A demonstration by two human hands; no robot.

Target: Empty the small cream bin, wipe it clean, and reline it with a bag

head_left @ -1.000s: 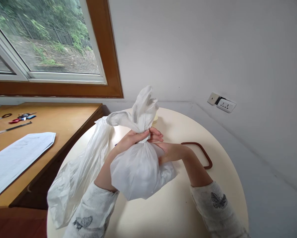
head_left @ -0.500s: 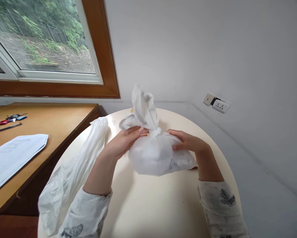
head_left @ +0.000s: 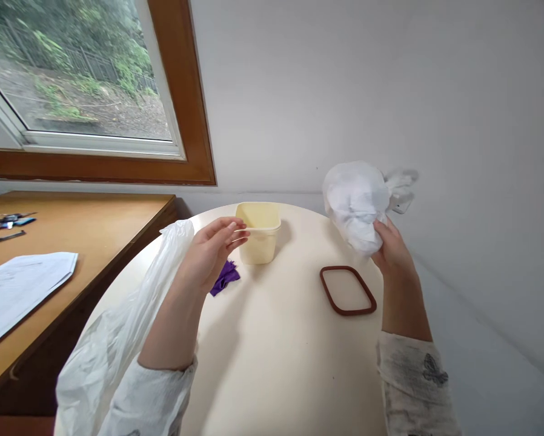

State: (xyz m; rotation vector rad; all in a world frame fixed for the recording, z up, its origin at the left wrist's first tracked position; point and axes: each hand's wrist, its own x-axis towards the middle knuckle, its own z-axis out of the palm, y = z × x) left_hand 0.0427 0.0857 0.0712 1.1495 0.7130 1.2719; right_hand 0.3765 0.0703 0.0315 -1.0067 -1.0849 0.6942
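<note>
My right hand (head_left: 392, 247) grips a full, knotted white plastic bag (head_left: 357, 203) and holds it up above the right side of the table, its tied end pointing right. My left hand (head_left: 212, 249) hangs open with nothing in it, fingers apart, close to the rim of a pale yellow bin (head_left: 259, 245); whether the fingertips touch it I cannot tell. The bin stands upright near the table's far edge. Partly behind my left hand lies a crumpled purple cloth (head_left: 225, 277). Below the raised bag, a brown rounded frame (head_left: 348, 312) rests flat on the table.
A long, loose white plastic bag (head_left: 131, 321) lies along the left side of the round cream table (head_left: 272, 375). On the wooden desk (head_left: 117, 212) at left are papers (head_left: 31, 275), a pen (head_left: 2, 239) and keys (head_left: 11, 219). Walls border the table behind and at right.
The knotted bag has gone from between both hands at the table's middle to the upper right, in my right hand alone. My left hand has let go. The bin, cloth and brown frame are now uncovered.
</note>
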